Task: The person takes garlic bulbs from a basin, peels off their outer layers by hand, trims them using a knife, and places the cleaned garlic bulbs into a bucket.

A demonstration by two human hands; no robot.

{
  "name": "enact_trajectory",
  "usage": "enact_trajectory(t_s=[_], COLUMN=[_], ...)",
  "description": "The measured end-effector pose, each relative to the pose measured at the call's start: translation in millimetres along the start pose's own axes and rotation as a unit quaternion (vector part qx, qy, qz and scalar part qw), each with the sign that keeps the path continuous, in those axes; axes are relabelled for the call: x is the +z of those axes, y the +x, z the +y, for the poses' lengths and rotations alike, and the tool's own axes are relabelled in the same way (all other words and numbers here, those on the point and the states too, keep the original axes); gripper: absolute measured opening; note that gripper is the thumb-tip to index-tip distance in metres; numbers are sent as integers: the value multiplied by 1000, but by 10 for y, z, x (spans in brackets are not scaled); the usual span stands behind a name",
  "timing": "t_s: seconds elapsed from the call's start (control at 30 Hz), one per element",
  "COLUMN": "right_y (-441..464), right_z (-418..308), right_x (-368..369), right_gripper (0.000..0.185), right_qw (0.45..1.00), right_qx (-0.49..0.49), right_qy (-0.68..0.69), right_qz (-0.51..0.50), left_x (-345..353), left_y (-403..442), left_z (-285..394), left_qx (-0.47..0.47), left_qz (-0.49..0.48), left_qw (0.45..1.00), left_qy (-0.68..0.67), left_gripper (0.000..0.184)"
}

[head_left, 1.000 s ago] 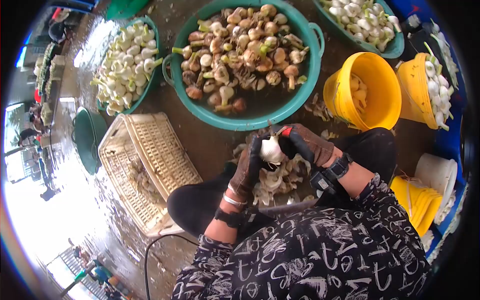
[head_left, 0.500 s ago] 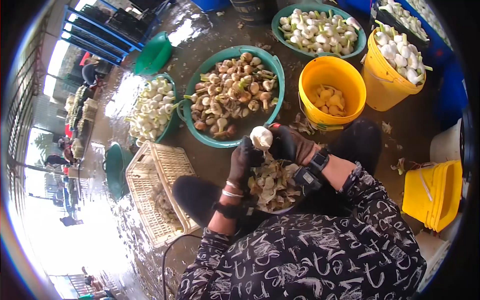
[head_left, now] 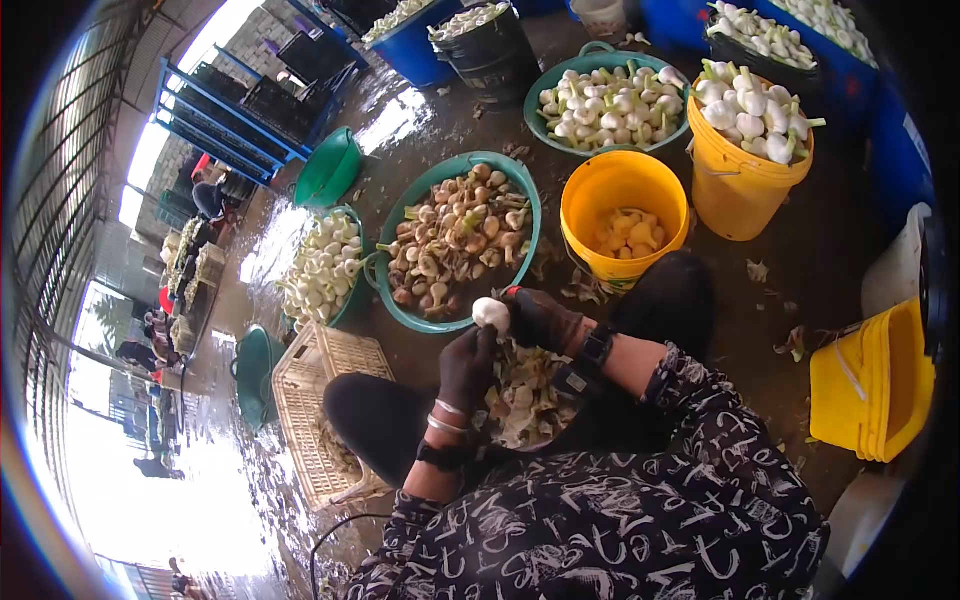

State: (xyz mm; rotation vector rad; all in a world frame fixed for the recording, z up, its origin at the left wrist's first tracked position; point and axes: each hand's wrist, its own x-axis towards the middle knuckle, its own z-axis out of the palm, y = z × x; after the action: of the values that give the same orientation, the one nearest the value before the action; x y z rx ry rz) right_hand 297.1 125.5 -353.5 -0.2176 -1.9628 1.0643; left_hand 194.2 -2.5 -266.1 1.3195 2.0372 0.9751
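Observation:
A whitish garlic bulb [head_left: 491, 314] is pinched in the fingers of my gloved left hand [head_left: 467, 366], above my lap. My gloved right hand [head_left: 545, 322] is closed beside the bulb, close against it. A small red tip shows at its fingers, but the rest of what it grips is hidden. Below both hands lies a heap of dry garlic skins [head_left: 525, 395] between my legs. Just beyond them stands a green tub [head_left: 534, 230] of brownish, unpeeled garlic.
A yellow bucket [head_left: 610, 178] holds a few pale bulbs. White garlic fills another yellow bucket [head_left: 738, 200], a green basin [head_left: 537, 115] and a tub at left. A cream plastic crate [head_left: 310, 440] stands by my left knee. Stacked yellow containers [head_left: 850, 400] are at right. People sit far left.
My view has tilted up, so more of the background shows. Both hands stay together at the bulb, which has turned and shows a smoother white side.

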Motion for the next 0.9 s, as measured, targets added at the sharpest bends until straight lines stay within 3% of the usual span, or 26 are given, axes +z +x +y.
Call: enact_trajectory(t_s=[0.03,0.1,0.2,0.3,0.37,0.4,0.43,0.5,0.57,0.63,0.67,0.7,0.77,0.8,0.83,0.87,0.9], right_y=[-18,2,20,-34,-67,-54,-24,-35,-54,-38,59,156,158,228,309,367,397], right_z=[-40,-95,-164,51,264,189,99,100,235,357,268,177,422,382,294,240,172], right_x=[-21,-41,-81,-105,-93,-150,-221,-283,-245,-322,-379,-437,-537,-583,-551,-413,-305], right_gripper=[31,36,39,37,30,25,27,29,30,28,29,31,42,53,58,56,54], right_qw=[999,998,995,995,962,949,989,982,975,973,920,708,621,570,552,639,698], right_qx=[-40,3,-66,42,209,251,132,154,216,169,315,412,244,226,235,353,456], right_qy=[7,39,71,68,144,185,36,-83,-10,-134,230,551,732,774,782,647,481], right_qz=[-4,-49,-24,-67,-99,-54,-54,-76,-48,-78,40,158,137,159,168,219,271], left_x=[-18,-55,-155,-138,-69,-64,-38,28,-20,-59,-97,-148,-149,-166,-161,-128,-91], left_y=[-35,-84,-172,-141,-69,16,91,207,395,588,752,942,1303,1505,1720,1871,1944], left_z=[46,75,-3,-401,-654,-798,-928,-1172,-1425,-1670,-1755,-1847,-2232,-2360,-2455,-2505,-2500], left_qx=[1,-73,-76,-110,-107,2,-6,-56,-63,-14,-30,-45,-74,-77,-110,-137,-64], left_qz=[0,-101,-172,-222,-259,-286,-286,-276,-277,-186,-122,-59,57,56,5,-50,-66], left_qw=[1000,964,949,934,959,920,922,940,933,981,987,986,964,965,948,925,911], left_qy=[3,-235,-253,-258,34,269,261,190,220,61,103,146,249,244,299,350,401], left_gripper=[36,33,29,32,39,44,44,45,41,52,52,52,54,54,55,57,62])
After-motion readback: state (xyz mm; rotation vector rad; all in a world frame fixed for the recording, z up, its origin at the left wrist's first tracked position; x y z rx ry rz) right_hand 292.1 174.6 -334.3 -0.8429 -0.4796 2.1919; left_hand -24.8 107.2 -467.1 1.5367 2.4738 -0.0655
